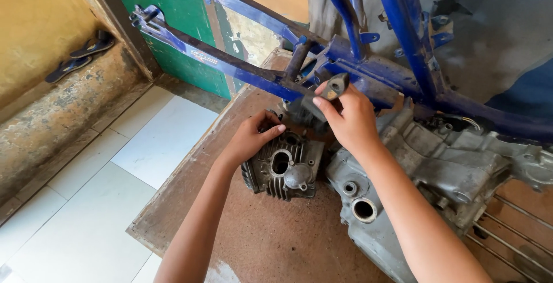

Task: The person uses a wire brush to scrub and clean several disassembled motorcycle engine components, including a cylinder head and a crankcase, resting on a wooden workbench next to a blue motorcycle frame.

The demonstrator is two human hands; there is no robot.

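Fitting of the dark finned metal cylinder head (283,169) is in hand: my left hand (252,138) grips its top edge. My right hand (347,118) pinches a small dark metal part (334,86); seating it likely calls for careful alignment.

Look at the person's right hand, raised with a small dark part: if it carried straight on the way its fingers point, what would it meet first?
Most likely the blue motorcycle frame: the right hand points up and away, and the frame's tubes cross just beyond the small dark part. Depth is hard to judge from one view.
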